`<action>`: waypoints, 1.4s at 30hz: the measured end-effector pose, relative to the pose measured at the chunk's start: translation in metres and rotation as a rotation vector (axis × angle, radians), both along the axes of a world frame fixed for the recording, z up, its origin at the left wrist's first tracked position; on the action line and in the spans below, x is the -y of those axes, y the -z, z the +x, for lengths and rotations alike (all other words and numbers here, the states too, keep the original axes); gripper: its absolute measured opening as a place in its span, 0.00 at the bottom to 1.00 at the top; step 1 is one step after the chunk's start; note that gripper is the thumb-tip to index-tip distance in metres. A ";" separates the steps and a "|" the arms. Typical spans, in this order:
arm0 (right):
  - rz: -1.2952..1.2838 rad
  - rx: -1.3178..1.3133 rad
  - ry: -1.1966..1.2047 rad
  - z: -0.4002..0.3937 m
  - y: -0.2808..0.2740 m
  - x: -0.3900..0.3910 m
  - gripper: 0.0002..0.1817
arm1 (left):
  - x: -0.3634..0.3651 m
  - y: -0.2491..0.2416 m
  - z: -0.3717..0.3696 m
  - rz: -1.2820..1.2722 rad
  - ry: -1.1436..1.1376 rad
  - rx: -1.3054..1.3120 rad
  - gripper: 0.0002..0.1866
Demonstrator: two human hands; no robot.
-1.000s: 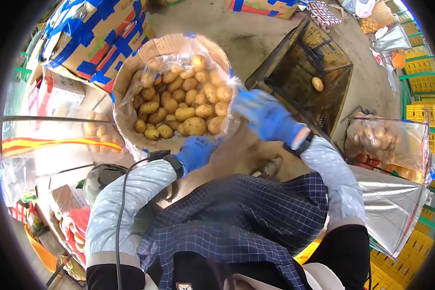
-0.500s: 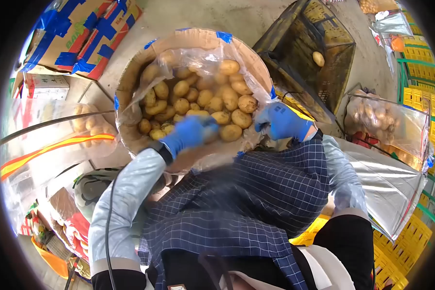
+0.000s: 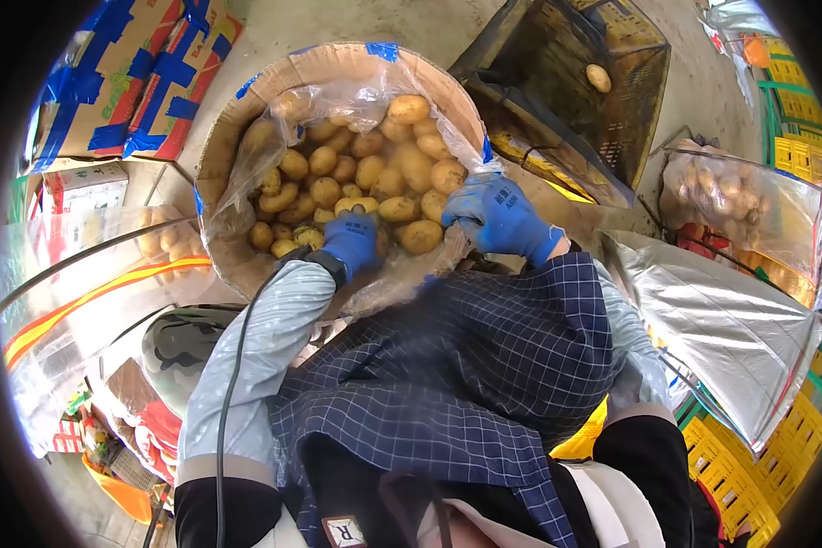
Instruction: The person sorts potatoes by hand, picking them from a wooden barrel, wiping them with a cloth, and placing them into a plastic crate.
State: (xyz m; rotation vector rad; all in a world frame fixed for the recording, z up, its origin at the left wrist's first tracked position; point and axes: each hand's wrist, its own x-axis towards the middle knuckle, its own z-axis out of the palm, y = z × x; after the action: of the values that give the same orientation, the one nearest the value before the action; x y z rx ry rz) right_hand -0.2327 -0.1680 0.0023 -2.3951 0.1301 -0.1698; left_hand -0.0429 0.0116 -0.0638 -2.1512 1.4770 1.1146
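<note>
A large round cardboard bin (image 3: 216, 173) lined with clear plastic holds many potatoes (image 3: 370, 171). Among the potatoes at its near side is my left hand (image 3: 352, 243), in a blue glove, fingers curled downward; what is under them is hidden. My right hand (image 3: 502, 216), gloved in blue too, is closed at the bin's right rim, bunching the plastic liner (image 3: 456, 245) in its fingers. Blue tape (image 3: 383, 51) marks several spots along the rim.
Beyond the bin to the right, a dirty dark crate (image 3: 557, 110) lies with a single potato (image 3: 598, 79) in it. Taped cardboard boxes (image 3: 119, 82) stand at the far left. On the right are a clear bag of potatoes (image 3: 717, 187), a silver sheet (image 3: 712, 306) and yellow crates (image 3: 740, 466).
My left hand, blurred before, now shows sharply among the potatoes, a little lower in view. My right hand has closed on the liner at the rim. The view has shifted slightly.
</note>
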 end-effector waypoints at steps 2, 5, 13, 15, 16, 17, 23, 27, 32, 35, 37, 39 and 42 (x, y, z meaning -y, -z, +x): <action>-0.017 -0.028 0.012 0.001 -0.004 0.000 0.05 | -0.006 0.014 -0.004 -0.036 -0.046 -0.025 0.35; 0.026 -0.021 0.046 -0.001 0.000 -0.002 0.06 | -0.007 0.012 -0.017 -0.023 -0.168 -0.049 0.29; 0.399 -0.010 0.178 0.006 -0.011 0.000 0.10 | -0.029 0.000 0.036 0.120 -1.222 -1.440 0.35; 0.609 -0.050 0.241 0.010 -0.023 0.001 0.14 | -0.024 -0.012 0.036 0.246 -1.499 -1.885 0.37; 0.688 0.011 0.221 0.015 -0.017 0.002 0.16 | -0.018 -0.020 0.038 0.203 -1.455 -1.938 0.37; 0.768 0.073 0.199 0.019 -0.007 0.000 0.18 | -0.013 -0.031 0.039 0.162 -1.410 -1.987 0.37; 1.291 0.049 0.105 0.032 -0.011 0.000 0.28 | 0.004 -0.094 0.023 -0.100 -1.458 -1.749 0.34; 1.132 -0.124 0.229 0.038 -0.035 -0.004 0.36 | 0.007 -0.086 0.013 -0.308 -1.181 -1.406 0.32; 1.607 -0.008 0.338 0.029 -0.024 0.001 0.36 | 0.020 -0.085 0.000 -0.455 -1.150 -0.990 0.25; 1.621 0.173 0.320 0.018 -0.023 0.013 0.35 | 0.022 -0.039 0.008 -0.421 -1.082 -0.927 0.26; 1.663 0.273 0.288 0.014 -0.020 0.021 0.37 | 0.017 -0.005 0.002 -0.375 -0.663 -0.536 0.29; 1.714 0.366 0.315 0.013 -0.019 0.023 0.38 | 0.022 0.003 -0.008 -0.107 -0.533 -0.437 0.38; 1.508 0.428 0.433 0.009 -0.019 0.033 0.40 | 0.028 0.018 -0.047 -0.211 -0.563 -0.330 0.42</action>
State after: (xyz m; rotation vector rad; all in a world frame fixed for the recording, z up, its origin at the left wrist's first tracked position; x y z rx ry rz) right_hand -0.2240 -0.2009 0.0212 -0.7814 0.3966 -0.5409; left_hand -0.0896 -0.0167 -0.0817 -2.7377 1.1705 1.6268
